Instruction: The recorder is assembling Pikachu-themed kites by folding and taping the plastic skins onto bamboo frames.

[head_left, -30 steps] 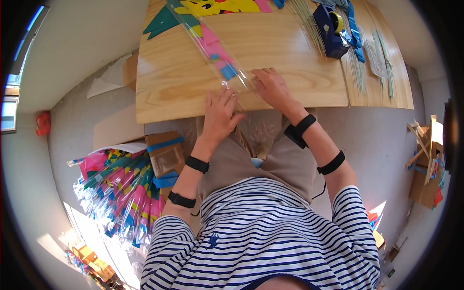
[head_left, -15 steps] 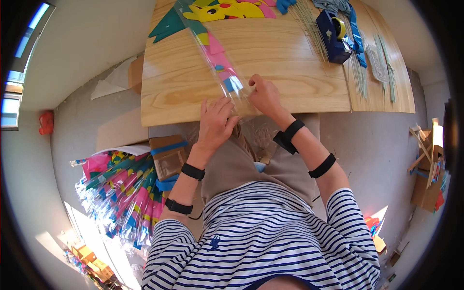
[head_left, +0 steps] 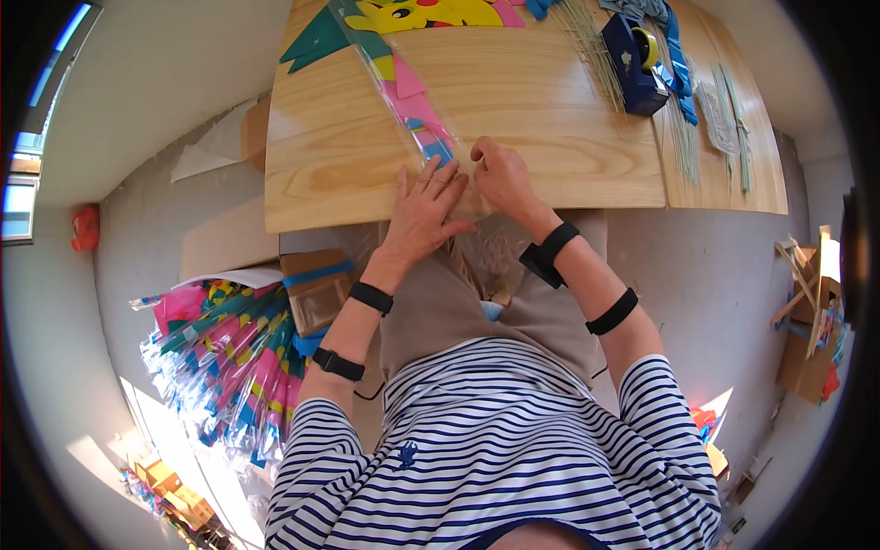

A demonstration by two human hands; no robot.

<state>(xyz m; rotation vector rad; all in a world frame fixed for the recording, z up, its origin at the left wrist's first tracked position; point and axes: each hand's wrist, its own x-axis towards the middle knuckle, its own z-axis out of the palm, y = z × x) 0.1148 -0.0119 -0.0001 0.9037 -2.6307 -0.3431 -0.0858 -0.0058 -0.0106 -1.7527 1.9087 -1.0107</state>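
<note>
A long clear plastic sleeve holding a folded colourful kite (head_left: 403,87) lies diagonally on the wooden table (head_left: 550,119). Its near end reaches the table's front edge. My left hand (head_left: 423,209) lies flat with fingers spread on that near end. My right hand (head_left: 500,174) pinches the sleeve's end beside it, fingers curled. Both wrists and forearms wear black bands.
A yellow and pink kite (head_left: 431,14) lies at the table's far edge. A blue tape dispenser (head_left: 632,50) and thin sticks (head_left: 596,55) sit at the back right. A pile of bagged kites (head_left: 225,357) lies on the floor at my left, next to a cardboard box (head_left: 316,284).
Both hands have moved forward along the table edge and closed in on the sleeve's near end. The right hand has curled from flat to pinching.
</note>
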